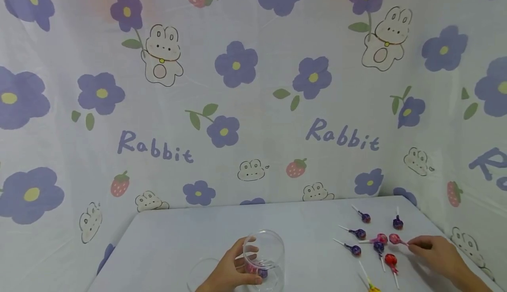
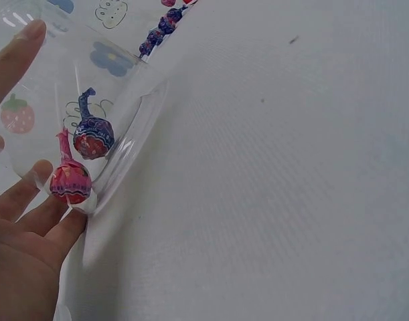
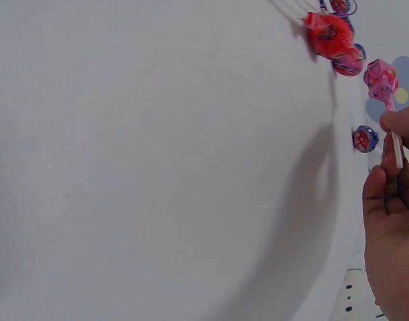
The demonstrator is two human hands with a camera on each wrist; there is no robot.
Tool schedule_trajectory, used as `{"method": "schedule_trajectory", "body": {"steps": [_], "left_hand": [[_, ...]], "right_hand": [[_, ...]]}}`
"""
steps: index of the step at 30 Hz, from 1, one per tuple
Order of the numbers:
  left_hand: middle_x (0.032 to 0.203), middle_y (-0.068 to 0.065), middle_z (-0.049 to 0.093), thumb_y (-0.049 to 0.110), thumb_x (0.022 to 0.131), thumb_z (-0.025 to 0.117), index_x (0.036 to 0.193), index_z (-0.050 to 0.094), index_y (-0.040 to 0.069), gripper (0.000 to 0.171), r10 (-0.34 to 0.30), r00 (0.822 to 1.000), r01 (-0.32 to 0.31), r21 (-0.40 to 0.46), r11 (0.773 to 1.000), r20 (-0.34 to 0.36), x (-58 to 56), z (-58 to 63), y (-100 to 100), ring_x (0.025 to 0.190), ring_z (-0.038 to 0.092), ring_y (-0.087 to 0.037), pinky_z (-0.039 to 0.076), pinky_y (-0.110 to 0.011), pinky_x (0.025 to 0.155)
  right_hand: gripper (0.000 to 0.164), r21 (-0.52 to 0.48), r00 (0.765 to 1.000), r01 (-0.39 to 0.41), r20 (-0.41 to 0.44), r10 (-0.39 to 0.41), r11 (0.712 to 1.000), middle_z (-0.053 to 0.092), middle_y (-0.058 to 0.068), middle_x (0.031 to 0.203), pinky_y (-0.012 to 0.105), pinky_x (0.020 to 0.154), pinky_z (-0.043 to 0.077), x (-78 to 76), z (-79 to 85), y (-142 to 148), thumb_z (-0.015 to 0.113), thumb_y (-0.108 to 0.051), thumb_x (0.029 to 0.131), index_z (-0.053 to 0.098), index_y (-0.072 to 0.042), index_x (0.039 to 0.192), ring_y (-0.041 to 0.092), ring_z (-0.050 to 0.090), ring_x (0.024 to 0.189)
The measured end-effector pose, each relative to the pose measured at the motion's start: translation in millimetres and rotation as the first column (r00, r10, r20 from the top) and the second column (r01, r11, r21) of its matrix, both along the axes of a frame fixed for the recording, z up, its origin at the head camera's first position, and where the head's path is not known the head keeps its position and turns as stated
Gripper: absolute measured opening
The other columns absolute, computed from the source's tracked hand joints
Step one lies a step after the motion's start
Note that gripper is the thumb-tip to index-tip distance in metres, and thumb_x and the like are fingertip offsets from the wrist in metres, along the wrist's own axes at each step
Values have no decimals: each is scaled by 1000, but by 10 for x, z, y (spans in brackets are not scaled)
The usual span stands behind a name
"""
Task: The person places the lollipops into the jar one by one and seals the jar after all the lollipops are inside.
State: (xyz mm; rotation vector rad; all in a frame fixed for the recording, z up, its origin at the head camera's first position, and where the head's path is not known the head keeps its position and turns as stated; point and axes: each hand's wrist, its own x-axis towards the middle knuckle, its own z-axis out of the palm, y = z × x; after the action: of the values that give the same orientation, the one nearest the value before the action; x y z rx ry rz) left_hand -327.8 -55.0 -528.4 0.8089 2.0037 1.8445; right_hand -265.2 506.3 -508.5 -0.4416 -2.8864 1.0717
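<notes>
My left hand (image 1: 225, 271) grips a clear plastic jar (image 1: 278, 249) from its left side, fingers curled round the wall. The mouth of the jar tilts toward the head camera. Inside it, the left wrist view shows a blue-wrapped lollipop (image 2: 94, 138) and a pink-wrapped lollipop (image 2: 71, 182). At the right of the table, my right hand (image 1: 437, 255) pinches another pink lollipop (image 1: 394, 238) by its white stick between thumb and fingers. In the right wrist view its wrapped head points up, above the fingertips.
Several loose lollipops lie near the right hand, among them a red one (image 1: 390, 260), a purple one (image 1: 355, 250) and a yellow one (image 1: 373, 288) at the lower edge. A clear round lid (image 1: 195, 271) lies left of the jar. Printed cloth (image 1: 269, 120) hangs behind the white table (image 1: 170, 243).
</notes>
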Motion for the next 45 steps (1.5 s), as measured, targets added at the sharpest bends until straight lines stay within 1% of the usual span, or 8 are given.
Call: {"method": "schedule_trajectory", "body": {"steps": [8,12,17,21,28,35,40,45], "left_hand": [[142,-25,53,15,82,90,155,39,11,89,2,1000,-2,-13,1000,-31,2,-10,-14,127,57,-44,49,-53,104],[142,-25,53,16,82,90,155,38,10,90,0,1000,0,-14,1000,-28,4,-7,-11,127,57,-44,49,-53,104],[142,-26,52,14,82,91,154,40,13,88,-17,1000,17,11,1000,-21,-5,0,-1,127,57,-42,50,-49,104],[142,-26,52,14,82,91,153,42,15,87,-13,1000,14,14,1000,-25,-7,8,-1,128,57,-42,50,-48,104],[143,-24,52,15,83,90,154,41,17,86,-3,1000,3,-6,1000,-14,10,21,6,130,55,-43,49,-50,105],[142,-25,52,13,83,90,154,41,16,86,-1,1000,1,1,1000,-1,13,24,8,132,53,-44,48,-49,105],[142,-24,53,12,83,90,154,40,12,87,2,1000,-2,-2,1000,8,8,27,7,132,53,-43,49,-48,105],[142,-24,53,13,83,89,154,40,13,87,-2,1000,2,0,1000,15,9,37,7,132,52,-44,49,-48,105]], "right_hand": [[28,-4,996,-57,-64,57,998,71,10,95,38,72,55,-26,273,-115,68,-19,99,71,7,108,26,61,86],[30,-18,992,-89,-89,87,996,71,11,98,36,71,54,-52,365,-216,69,-22,99,72,6,109,28,61,88],[27,-25,986,-128,-114,124,992,71,10,101,35,75,54,-112,456,-374,69,-21,100,73,3,111,27,62,92],[25,-41,970,-194,-153,186,980,72,9,100,33,76,55,-177,533,-551,68,-19,102,74,2,112,28,64,91],[22,-78,926,-322,-231,297,944,72,6,100,29,72,57,-248,673,-920,70,-15,100,75,1,113,25,63,87],[13,-63,891,-390,-278,360,918,71,4,99,28,73,58,-372,802,-1255,71,-12,99,77,-4,107,23,63,85],[10,-29,843,-468,-314,436,883,70,4,98,27,74,58,-444,891,-1500,71,-10,99,76,-6,105,22,62,85],[9,-19,791,-545,-344,506,838,68,3,97,27,72,57,-487,995,-1782,71,-9,99,76,-5,104,22,60,85]]}}
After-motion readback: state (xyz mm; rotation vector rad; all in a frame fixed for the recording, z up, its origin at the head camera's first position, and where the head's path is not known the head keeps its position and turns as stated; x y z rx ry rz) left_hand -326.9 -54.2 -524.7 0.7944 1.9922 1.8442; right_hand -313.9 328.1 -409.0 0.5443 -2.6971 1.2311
